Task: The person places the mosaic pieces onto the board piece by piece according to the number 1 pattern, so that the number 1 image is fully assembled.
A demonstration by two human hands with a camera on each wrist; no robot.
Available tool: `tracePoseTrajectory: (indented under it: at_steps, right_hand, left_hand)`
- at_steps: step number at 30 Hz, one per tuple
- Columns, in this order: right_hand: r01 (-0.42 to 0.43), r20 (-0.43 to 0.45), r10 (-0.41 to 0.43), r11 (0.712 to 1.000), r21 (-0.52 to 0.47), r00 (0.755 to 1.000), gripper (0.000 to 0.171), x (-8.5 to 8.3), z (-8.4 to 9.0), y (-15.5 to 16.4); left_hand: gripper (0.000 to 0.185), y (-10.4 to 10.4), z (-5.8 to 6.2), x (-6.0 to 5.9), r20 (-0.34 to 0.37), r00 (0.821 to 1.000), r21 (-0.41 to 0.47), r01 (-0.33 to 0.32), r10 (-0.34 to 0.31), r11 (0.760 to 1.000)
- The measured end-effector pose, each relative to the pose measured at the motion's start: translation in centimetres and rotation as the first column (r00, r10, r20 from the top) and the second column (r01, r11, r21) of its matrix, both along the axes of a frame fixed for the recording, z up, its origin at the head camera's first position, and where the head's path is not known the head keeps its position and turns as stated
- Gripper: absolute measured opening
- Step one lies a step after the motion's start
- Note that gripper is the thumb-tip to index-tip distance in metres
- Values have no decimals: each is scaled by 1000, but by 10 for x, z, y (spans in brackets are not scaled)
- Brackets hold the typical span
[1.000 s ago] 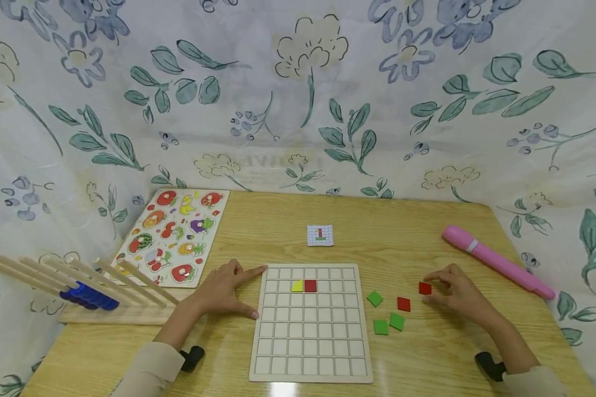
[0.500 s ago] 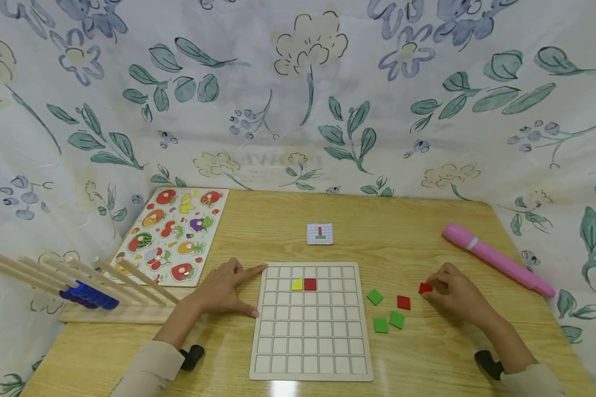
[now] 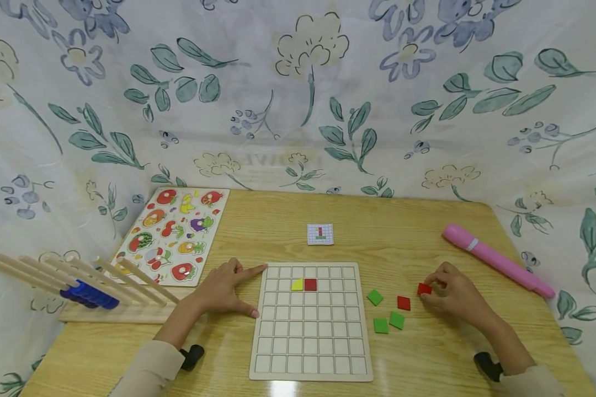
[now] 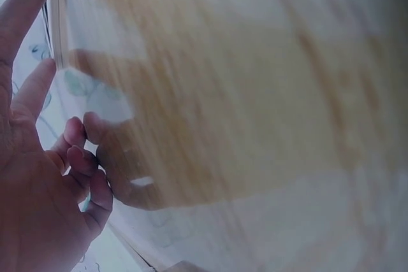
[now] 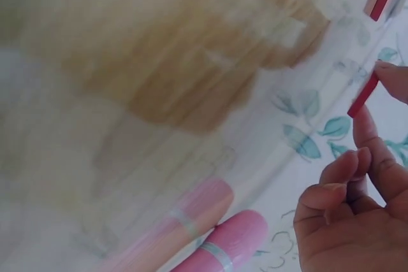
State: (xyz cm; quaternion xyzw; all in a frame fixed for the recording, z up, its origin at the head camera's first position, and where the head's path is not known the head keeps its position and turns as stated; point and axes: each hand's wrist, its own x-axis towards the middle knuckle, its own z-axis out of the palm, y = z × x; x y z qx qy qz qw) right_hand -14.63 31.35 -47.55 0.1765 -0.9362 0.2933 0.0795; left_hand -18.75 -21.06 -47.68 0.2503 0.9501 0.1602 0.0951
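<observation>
Our right hand (image 3: 454, 295) pinches a small red square tile (image 3: 424, 288) between thumb and fingertips, held just above the tabletop (image 3: 407, 242) to the right of the grid board (image 3: 310, 322); the right wrist view shows the same tile (image 5: 363, 95) edge-on in that pinch. Our left hand (image 3: 223, 291) lies spread and relaxed against the board's left edge, index finger pointing along its top corner, holding nothing.

On the board we count two cells filled, side by side in the second row: a yellow piece (image 3: 297, 284) and a red tile (image 3: 310, 284) touching it on the right. Every other cell looks bare, so we judge the pattern barely begun.

Loose pieces wait near our right hand: another red tile (image 3: 403, 302) and three green tiles (image 3: 374, 298) (image 3: 397, 320) (image 3: 380, 326) lying between the board and the hand. Beyond the board sits a small pattern card (image 3: 320, 234) showing a red column over a green base, too small to read cell by cell. If that is our model, the pinched tile, the spare red one and the greens are yet to be placed.

Further out lie a pink marker (image 3: 496, 261), a fruit puzzle (image 3: 174, 234) and a wooden peg rack (image 3: 94, 289).
</observation>
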Motion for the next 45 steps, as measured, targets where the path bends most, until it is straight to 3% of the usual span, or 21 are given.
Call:
tracePoseTrajectory:
  at_steps: [5,19,25,38,45]
  right_hand:
    - [-3,18,4,1000,-30,1000,20,2,4,-9]
    - [-104,98,111,991,-79,989,19,2,17,-61]
    - [-165,152,179,981,-101,972,16,0,21,-85]
    - [-338,126,343,939,-61,931,17,-11,23,-141]
    - [-389,180,392,920,-55,902,17,-16,24,-167]
  left_hand:
    - [101,0,1,0,5,1000,-2,2,-2,1000]
    - [103,-1,-1,-1,8,1000,-1,-5,5,1000]
    - [103,-2,0,0,9,1000,-3,-7,7,1000]
    - [102,-1,1,0,-8,1000,12,8,-8,1000]
    - [102,-2,-1,-1,-5,1000,7,8,-8,1000]
